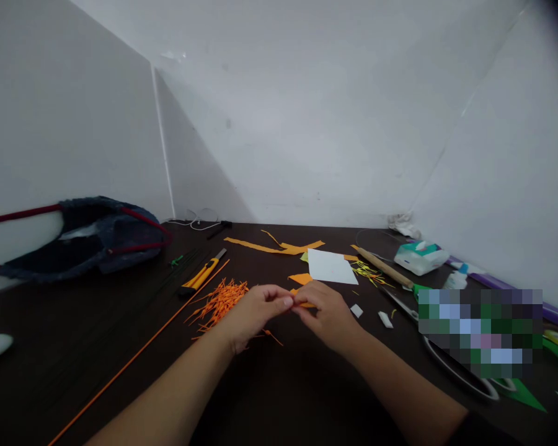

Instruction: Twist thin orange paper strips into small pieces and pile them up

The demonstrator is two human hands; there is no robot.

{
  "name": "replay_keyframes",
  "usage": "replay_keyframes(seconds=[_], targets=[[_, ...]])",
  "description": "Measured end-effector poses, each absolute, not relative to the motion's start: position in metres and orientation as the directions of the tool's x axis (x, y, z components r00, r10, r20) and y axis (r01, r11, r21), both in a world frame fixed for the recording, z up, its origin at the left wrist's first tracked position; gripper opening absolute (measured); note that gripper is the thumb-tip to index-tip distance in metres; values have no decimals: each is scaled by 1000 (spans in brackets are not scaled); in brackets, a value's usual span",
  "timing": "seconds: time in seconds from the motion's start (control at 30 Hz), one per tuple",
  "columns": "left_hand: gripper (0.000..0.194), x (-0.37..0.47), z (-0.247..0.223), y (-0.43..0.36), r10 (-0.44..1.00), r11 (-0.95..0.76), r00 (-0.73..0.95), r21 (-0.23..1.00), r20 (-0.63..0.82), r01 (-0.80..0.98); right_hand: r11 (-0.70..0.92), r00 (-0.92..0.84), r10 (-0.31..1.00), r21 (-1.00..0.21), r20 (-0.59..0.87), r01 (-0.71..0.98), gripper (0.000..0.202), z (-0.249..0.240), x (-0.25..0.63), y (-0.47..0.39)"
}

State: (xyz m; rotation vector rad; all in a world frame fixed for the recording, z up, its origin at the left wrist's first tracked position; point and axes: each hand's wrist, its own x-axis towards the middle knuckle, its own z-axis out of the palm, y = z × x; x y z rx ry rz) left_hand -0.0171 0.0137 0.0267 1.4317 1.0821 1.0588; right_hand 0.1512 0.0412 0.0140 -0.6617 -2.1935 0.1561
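My left hand [255, 313] and my right hand [323, 310] meet at the fingertips above the middle of the table. Both are closed in a pinch around a small orange paper strip [307, 304], mostly covered by my fingers. Beside my left hand lies a pile of thin orange twisted pieces [225, 297] with knobbed ends. Just beyond my right hand are an orange paper piece [300, 279] and a white sheet [331, 267].
Left of the pile lie a yellow utility knife [202, 274] and a long orange stick [144, 344]. Scissors [402, 305], a wooden-handled tool [384, 267], a glue bottle [458, 277] and a tissue pack [421, 257] lie right. A denim bag [106, 260] stands left.
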Motion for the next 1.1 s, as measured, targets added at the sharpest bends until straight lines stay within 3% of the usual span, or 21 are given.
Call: replay_keyframes(seconds=[0.07, 0.3, 0.43, 0.5, 0.6, 0.67, 0.77, 0.9, 1.1], targets=[[11, -14, 28, 10, 952, -150, 289, 976, 100, 157, 853, -520, 518, -368, 679, 369, 12, 14, 151, 41], [15, -10, 28, 8, 965, -250, 183, 874, 189, 416, 777, -473, 619, -576, 627, 254, 6, 15, 158, 46], [18, -15, 25, 12, 967, -256, 134, 830, 218, 496, 652, -268, 758, -697, 595, 297, 5, 17, 169, 54], [18, -16, 25, 12, 969, -249, 125, 830, 215, 499, 714, -249, 698, -631, 671, 303, 13, 20, 172, 55], [17, -15, 26, 10, 965, -262, 141, 835, 221, 484, 872, -464, 487, -386, 740, 300, 33, 21, 168, 51], [17, -14, 28, 8, 960, -279, 160, 833, 230, 477, 910, -568, 412, -293, 712, 293, 28, 20, 163, 48], [16, -15, 29, 8, 952, -302, 187, 827, 241, 474, 911, -580, 408, -276, 705, 305, 15, 16, 157, 46], [19, -17, 27, 11, 965, -248, 186, 861, 183, 443, 905, -584, 415, -248, 697, 346, 13, 17, 157, 44], [28, -18, 25, 11, 934, -62, 357, 989, 9, 137, 927, -669, 303, -48, 678, 371, 23, 19, 161, 39]])
